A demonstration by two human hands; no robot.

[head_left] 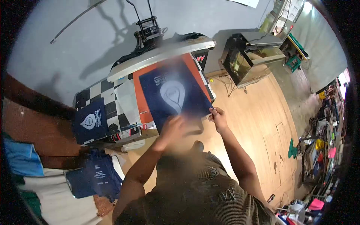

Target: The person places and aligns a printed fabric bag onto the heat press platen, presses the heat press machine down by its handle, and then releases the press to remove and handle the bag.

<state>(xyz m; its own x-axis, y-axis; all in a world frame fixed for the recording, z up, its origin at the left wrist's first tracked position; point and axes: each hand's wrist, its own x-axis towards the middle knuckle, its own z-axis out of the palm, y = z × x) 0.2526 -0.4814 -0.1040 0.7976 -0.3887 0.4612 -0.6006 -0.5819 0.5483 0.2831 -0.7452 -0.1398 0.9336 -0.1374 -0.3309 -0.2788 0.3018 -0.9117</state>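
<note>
A navy fabric piece (153,93) with a pale drop-shaped print lies over an orange board (141,103) beneath the raised white edge of a press-like machine (165,54). Its near right corner is pinched in my right hand (218,118). My left hand (174,129) is at the near left edge of the fabric, blurred, its fingers not clearly readable. On the checkered surface (108,95) to the left is another navy piece (90,122) with a similar print.
Dark printed fabrics (99,174) hang or lie at lower left, near a blue cloth (23,157). A glass tank (240,67) stands at the back right. Cluttered shelves (322,157) line the right side. Green scraps (292,149) lie on the wooden floor (258,123).
</note>
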